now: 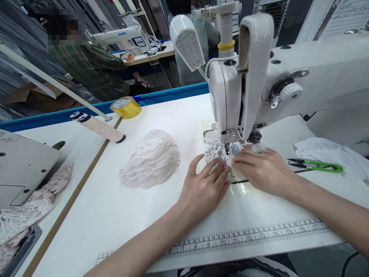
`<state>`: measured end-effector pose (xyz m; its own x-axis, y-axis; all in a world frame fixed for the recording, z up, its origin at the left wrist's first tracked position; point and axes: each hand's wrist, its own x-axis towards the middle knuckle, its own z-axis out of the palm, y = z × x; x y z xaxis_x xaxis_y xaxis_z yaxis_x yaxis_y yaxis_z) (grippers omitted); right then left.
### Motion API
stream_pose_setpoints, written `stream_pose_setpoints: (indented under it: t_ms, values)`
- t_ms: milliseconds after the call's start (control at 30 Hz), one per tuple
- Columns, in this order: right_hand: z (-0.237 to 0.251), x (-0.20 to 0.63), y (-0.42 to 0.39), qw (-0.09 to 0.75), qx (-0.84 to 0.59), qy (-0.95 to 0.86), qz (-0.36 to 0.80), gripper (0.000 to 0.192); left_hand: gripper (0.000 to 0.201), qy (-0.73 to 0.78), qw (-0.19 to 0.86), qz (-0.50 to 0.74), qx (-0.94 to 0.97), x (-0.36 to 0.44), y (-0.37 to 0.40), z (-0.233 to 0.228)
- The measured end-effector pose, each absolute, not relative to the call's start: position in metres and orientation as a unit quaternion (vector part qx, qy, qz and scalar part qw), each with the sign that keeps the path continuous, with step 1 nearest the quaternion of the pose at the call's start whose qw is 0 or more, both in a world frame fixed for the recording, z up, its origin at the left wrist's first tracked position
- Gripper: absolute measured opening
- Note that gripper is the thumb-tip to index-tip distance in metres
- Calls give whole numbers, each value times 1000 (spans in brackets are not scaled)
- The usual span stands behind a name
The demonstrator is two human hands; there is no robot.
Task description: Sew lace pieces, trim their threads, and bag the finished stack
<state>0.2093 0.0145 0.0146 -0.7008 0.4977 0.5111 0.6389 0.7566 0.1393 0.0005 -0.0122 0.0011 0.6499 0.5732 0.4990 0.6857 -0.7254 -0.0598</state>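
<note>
A small piece of white lace [211, 151] lies under the presser foot [227, 148] of a white sewing machine [226, 92]. My left hand [203, 188] rests on the lace's near left part, fingers stretched out and lying flat. Just right of the needle area, my right hand [263, 171] has its fingers drawn together at the lace's right edge; its fingertips are partly hidden by the machine head. To the left of my left hand sits a fanned pile of white and beige lace [151, 161], touched by neither hand.
Green thread snips [325, 166] lie by a white cloth [331, 152] on the right. A yellow tape roll [127, 107] and a pink thread cone [99, 128] are at the back left. A printed ruler [250, 235] runs along the front edge. Two people work beyond.
</note>
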Motion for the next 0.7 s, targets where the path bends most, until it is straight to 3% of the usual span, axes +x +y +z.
stream_pose_setpoints:
  t_ms: [700]
  values:
    - [10,210,18,199,-333,-899,-201,30,27,-362,135,-251,-887,0,0,-7]
